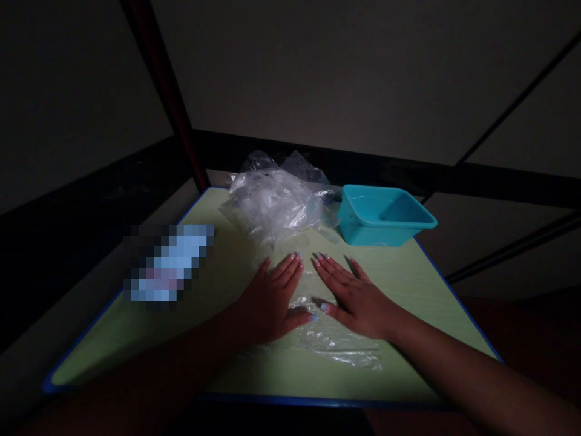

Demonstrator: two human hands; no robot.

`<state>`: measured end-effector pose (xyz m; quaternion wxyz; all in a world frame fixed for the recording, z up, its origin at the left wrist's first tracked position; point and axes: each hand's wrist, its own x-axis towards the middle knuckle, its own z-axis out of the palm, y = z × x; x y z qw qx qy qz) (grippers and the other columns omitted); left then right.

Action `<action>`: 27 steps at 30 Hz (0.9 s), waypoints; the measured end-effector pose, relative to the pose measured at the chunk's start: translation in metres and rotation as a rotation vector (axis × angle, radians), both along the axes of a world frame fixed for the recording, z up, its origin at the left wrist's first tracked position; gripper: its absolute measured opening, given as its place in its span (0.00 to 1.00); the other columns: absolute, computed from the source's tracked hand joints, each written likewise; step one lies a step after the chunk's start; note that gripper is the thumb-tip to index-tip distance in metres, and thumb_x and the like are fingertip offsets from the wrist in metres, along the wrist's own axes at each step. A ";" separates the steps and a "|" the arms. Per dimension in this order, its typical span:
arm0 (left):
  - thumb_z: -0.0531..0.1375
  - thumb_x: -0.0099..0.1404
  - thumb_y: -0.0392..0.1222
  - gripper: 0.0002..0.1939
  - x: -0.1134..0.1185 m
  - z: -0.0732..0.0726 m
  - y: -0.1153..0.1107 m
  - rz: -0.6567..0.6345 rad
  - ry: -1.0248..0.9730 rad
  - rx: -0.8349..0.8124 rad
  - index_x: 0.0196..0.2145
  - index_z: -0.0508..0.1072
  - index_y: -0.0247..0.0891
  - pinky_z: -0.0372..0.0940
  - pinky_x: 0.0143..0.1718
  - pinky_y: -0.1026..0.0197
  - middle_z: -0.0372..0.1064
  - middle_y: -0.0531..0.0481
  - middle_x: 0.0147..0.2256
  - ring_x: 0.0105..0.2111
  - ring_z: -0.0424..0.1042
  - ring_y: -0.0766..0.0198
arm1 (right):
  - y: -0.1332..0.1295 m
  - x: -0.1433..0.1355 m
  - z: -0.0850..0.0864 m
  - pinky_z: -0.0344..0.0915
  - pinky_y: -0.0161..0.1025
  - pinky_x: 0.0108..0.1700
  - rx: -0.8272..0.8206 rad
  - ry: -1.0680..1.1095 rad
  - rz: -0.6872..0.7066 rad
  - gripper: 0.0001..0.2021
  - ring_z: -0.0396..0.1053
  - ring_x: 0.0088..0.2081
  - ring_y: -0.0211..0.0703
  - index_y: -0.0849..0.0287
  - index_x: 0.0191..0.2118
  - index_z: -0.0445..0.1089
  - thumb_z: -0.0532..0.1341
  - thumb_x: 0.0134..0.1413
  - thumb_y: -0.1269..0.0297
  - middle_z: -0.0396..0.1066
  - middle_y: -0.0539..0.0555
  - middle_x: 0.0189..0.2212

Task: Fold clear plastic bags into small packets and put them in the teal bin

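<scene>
A clear plastic bag (336,345) lies spread on the pale green table (403,375), wrinkled toward the near side. My left hand (275,303) rests palm down on its left part, fingers stretched out and thumb pointing right. Opposite it, my right hand (356,297) lies palm down on the right part, with its fingers extended and its thumb toward the left thumb. The two hands do not touch. Just beyond the fingertips sits a heap of crumpled clear plastic bags (281,203).
At the table's back right stands a turquoise plastic basin (372,233). A pixelated, bluish flat object (175,260) lies near the left edge. Behind the table is a wall with a dark band, and a dark red post rises at the back left.
</scene>
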<state>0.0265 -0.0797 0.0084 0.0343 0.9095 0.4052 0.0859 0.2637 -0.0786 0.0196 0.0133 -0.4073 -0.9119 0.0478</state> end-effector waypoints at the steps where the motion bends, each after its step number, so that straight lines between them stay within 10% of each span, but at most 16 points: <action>1: 0.48 0.67 0.64 0.42 0.000 0.000 0.000 0.007 0.004 -0.006 0.65 0.52 0.26 0.45 0.62 0.37 0.43 0.33 0.66 0.67 0.44 0.47 | 0.000 0.000 0.000 0.39 0.67 0.63 0.005 0.001 0.004 0.37 0.38 0.68 0.56 0.57 0.70 0.26 0.43 0.66 0.45 0.37 0.62 0.68; 13: 0.49 0.67 0.62 0.41 -0.005 0.011 0.008 0.025 -0.084 0.045 0.65 0.51 0.27 0.45 0.62 0.39 0.44 0.33 0.66 0.66 0.46 0.46 | 0.003 0.000 0.005 0.22 0.71 0.61 0.034 0.024 -0.039 0.37 0.41 0.68 0.59 0.54 0.69 0.23 0.44 0.65 0.45 0.37 0.62 0.69; 27: 0.46 0.70 0.56 0.33 -0.009 0.007 0.013 -0.008 -0.050 -0.050 0.64 0.55 0.30 0.47 0.61 0.36 0.47 0.32 0.66 0.65 0.48 0.45 | 0.006 -0.003 0.007 0.28 0.73 0.61 -0.028 0.030 -0.036 0.37 0.40 0.68 0.60 0.55 0.70 0.26 0.46 0.66 0.46 0.35 0.62 0.69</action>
